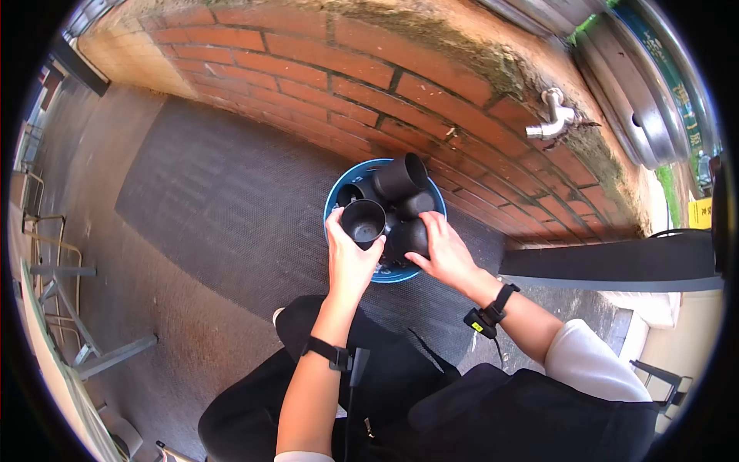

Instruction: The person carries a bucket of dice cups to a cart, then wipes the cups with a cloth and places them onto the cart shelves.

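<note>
A blue tub [406,275] full of black cups stands on the mat in front of me. My left hand [350,260] grips a black cup [363,222] whose open mouth faces up towards me, its inside visible. Close beside it, my right hand [448,252] is closed round another black cup [408,239], seen from its rounded outside. A taller black cup [400,179] leans at the tub's far rim, with a further dark cup [416,204] just below it. Part of one more black cup [350,194] shows behind the left hand's cup.
A brick wall [331,73] rises just behind the tub, with a metal tap [553,119] on it to the right. Metal kegs [627,92] sit on the ledge. A black ribbed mat [223,177] covers the floor. Metal-legged furniture [85,339] stands at the left.
</note>
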Demonstrator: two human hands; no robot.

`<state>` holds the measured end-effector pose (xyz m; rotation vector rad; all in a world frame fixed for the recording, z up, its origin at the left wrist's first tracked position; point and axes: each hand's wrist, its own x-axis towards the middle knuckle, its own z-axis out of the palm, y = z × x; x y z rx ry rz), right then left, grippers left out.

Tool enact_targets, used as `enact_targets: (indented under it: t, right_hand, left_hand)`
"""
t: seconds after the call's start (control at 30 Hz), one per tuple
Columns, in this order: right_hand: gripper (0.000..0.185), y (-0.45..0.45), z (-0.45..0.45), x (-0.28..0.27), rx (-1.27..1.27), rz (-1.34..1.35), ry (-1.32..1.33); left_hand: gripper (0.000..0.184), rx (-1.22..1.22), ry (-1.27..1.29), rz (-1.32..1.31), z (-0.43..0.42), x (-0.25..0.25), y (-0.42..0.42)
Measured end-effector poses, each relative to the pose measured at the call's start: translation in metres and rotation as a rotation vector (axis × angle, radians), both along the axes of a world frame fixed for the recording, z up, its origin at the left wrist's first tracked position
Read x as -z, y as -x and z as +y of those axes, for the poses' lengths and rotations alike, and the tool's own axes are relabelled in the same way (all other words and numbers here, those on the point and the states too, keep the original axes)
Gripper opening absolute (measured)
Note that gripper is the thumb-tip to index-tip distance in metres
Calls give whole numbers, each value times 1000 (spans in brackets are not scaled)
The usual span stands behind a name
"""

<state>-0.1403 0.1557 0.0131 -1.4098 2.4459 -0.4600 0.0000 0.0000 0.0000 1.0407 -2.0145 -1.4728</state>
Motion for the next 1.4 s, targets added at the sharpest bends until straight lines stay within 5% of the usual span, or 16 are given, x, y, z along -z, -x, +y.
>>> enact_targets:
  t: [0.33,0.5,0.57,0.63,0.7,0.8,0.93,1.1,1.2,1.4]
  right_hand:
    - [80,21,6,-21,-105,55,-28]
    - [81,23,15,-32,153,-42,147]
    - [82,22,19,-24,220,-69,210]
    - [84,20,22,-15,280,-121,208]
    - [86,20,24,-4,304,-128,243]
    - [88,13,17,7,410,-255,352]
    - [90,7,3,34,551,-357,477]
    - [91,-2,-3,60,484,-100,537]
    - [91,-3,-7,68,458,-54,589]
    - [92,-3,-5,73,469,-107,581]
  left_hand:
    - [85,37,45,-189,-14,26,22]
    - [88,-128,-537,-200,-19,34,30]
    - [87,-188,-1026,97,-21,63,27]
    - [90,-334,-1210,188,-14,25,29]
    - [72,-498,-1329,242,-14,37,29]
    - [51,-120,-1277,54,-20,55,19]
    - [33,289,-225,-587,-11,38,33]
    - [37,689,-46,-925,-19,37,44]
    - [42,950,-21,-921,-26,100,41]
    - [43,963,-131,-1114,-24,95,57]
